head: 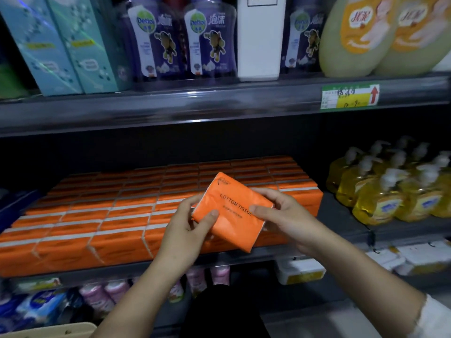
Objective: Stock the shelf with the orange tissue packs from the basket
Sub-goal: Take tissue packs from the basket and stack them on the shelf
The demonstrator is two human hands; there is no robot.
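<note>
An orange tissue pack printed "COTTON TISSUE" is held tilted in front of the middle shelf. My left hand grips its lower left corner, thumb on the face. My right hand grips its right side, thumb on the printed face. Behind it, several rows of stacked orange tissue packs fill the left and middle of that shelf. A beige basket rim shows at the bottom left corner; its contents are hidden.
Yellow pump bottles stand at the right of the middle shelf, with a bare strip between them and the packs. Purple Dettol bottles, teal boxes and green bottles fill the upper shelf. Pink and blue packs sit below.
</note>
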